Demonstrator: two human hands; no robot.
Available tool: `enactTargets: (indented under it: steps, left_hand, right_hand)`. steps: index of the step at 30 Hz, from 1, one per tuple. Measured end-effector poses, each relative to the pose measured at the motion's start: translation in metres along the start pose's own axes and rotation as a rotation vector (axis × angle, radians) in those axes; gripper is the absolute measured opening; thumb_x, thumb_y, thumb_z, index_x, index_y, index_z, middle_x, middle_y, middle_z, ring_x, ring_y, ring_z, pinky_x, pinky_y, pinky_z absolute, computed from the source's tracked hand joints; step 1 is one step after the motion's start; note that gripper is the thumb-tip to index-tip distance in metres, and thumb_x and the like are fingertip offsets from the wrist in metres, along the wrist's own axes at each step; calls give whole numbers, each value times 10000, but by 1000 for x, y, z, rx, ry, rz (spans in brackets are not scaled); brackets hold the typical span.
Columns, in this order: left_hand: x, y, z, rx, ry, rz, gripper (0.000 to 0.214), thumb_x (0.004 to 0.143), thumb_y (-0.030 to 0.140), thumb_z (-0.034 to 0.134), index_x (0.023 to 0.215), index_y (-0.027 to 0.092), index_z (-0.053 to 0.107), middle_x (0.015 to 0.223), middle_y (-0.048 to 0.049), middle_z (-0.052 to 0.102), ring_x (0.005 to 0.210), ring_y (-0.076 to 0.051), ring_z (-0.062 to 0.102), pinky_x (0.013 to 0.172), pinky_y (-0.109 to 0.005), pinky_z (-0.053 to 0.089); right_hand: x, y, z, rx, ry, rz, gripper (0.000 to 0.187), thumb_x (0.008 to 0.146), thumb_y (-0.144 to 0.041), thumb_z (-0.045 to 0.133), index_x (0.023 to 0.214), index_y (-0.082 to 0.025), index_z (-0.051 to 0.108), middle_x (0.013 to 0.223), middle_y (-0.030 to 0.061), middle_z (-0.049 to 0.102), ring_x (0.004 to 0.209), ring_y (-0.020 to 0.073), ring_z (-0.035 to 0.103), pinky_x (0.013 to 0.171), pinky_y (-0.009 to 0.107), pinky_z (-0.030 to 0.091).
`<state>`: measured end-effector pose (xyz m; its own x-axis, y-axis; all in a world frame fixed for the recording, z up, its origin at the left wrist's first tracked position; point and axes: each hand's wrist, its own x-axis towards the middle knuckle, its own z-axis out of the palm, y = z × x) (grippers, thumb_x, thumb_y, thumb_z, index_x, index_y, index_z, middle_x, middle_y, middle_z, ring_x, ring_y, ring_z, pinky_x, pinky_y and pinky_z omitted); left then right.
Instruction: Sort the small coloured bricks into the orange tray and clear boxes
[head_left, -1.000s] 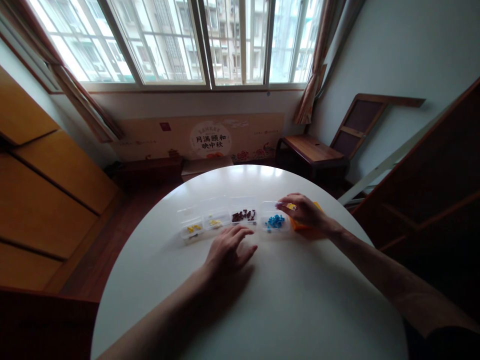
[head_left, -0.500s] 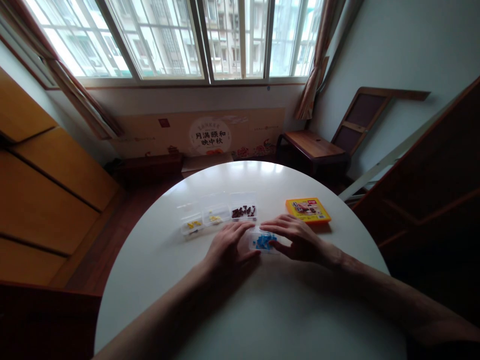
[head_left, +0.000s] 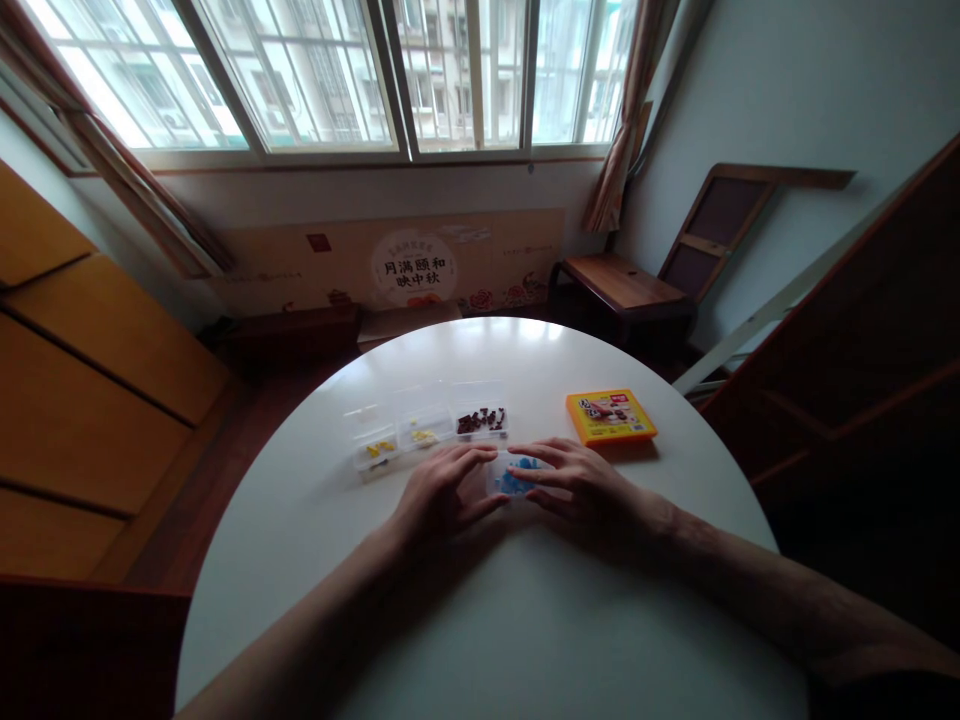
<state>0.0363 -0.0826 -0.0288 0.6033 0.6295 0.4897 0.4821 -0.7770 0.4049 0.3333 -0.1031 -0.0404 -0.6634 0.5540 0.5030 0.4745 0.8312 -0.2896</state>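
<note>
A small clear plastic box with blue pieces (head_left: 514, 482) lies on the round white table (head_left: 525, 620), between my two hands. My left hand (head_left: 442, 490) grips its left side, fingers curled over the near edge. My right hand (head_left: 574, 485) reaches over its right side, with the fingers laid across the lid. A row of clear boxes stands just behind: one with dark brown pieces (head_left: 481, 421), and two with yellow pieces (head_left: 424, 436) (head_left: 379, 452).
An orange flat box (head_left: 610, 416) lies to the right, behind my right hand. Beyond the table are a window, a printed board against the wall, a low wooden table (head_left: 619, 285) and wooden cabinets on the left.
My right hand left the orange box and drew the blue-piece box out of the row toward me. Both hands have now closed in on it; the view shifted slightly.
</note>
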Motion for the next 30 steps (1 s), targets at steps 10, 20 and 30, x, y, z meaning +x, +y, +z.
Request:
enactTargets:
  steps: [10,20,30]
  left_hand:
    - [0,-3,6,60,-20,13,470,1011,457,762,1422,245,680,1398,-120,770,1254,-313,751,1085,-517,622]
    - [-1,-10,10,122,9,-12,222,1099,334,627,1246,261,777,1256,-73,818,1094,-267,761,984,-447,624]
    - [0,-4,6,140,-58,-25,414,1074,381,653,1459,229,671,1383,-110,767,1217,-310,712,1055,-490,621]
  right_hand:
    - [-2,-1,-11,18,-33,23,584,1011,-418,755,1557,-306,580,1545,135,630,1306,324,666,1075,551,600]
    - [2,2,-20,144,-121,84,614,919,-480,830,1417,-263,545,1688,169,480,1481,360,554,1195,581,519]
    - [7,4,-13,88,-122,198,939,783,-651,951,1519,-248,528,1552,183,596,1364,393,643,1144,593,574]
